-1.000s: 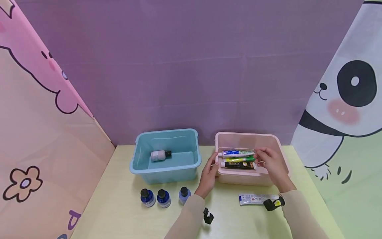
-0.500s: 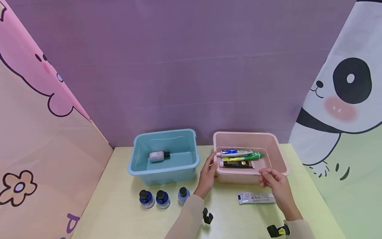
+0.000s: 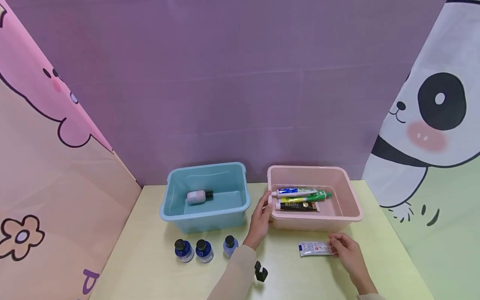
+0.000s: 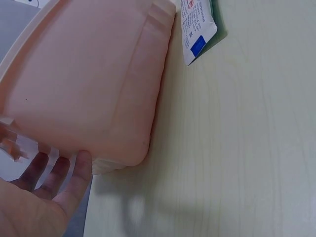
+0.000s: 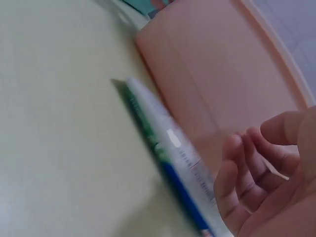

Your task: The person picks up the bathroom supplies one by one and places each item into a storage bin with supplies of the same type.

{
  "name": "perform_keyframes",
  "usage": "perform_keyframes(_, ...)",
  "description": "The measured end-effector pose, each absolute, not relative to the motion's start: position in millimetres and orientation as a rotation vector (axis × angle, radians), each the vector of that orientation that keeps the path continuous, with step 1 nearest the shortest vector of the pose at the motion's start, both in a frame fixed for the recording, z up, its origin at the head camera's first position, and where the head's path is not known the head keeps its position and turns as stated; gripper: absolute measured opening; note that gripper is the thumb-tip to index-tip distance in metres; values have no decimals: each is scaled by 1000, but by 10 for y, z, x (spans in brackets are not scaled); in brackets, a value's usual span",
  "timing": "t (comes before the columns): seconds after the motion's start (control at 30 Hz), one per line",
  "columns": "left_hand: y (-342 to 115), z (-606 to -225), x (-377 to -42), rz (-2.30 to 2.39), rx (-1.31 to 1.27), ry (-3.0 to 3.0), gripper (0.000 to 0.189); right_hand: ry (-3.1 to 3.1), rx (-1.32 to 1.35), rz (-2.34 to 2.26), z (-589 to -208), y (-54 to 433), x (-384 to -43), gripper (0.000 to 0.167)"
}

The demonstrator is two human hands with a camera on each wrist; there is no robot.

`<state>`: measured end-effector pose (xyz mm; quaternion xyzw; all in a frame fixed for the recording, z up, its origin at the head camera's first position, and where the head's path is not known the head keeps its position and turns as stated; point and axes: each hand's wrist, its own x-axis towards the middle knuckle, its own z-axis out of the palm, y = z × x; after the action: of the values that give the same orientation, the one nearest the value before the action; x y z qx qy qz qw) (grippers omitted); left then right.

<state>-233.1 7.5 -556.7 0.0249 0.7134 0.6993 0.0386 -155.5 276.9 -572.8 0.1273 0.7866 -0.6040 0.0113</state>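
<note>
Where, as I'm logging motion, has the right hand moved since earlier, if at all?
Yes: in the head view, the right hand came nearer, from over the pink bin to the white tube in front.

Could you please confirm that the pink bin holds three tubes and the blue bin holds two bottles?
Not quite: the blue bin holds only one bottle, as the head view shows. The pink bin does hold three tubes.

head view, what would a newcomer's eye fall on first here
Probably the big printed panda at the right edge. After that, likely the blue bin and the pink bin side by side at the table's back, the pink one holding three tubes. Then the right hand, at the loose tube before the pink bin.
</note>
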Motion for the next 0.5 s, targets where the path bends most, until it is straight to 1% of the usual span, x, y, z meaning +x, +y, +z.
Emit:
perform_keyframes(0.3, 78, -5565, -2327, 2139, 65, 2194, 44, 2557, 539, -1758, -5896, 2800, -1486, 30)
perform_keyframes(0.5, 76, -5585, -2335, 2145, 80, 2192, 45, 2646, 612, -1659, -5923, 2829, -1466, 40)
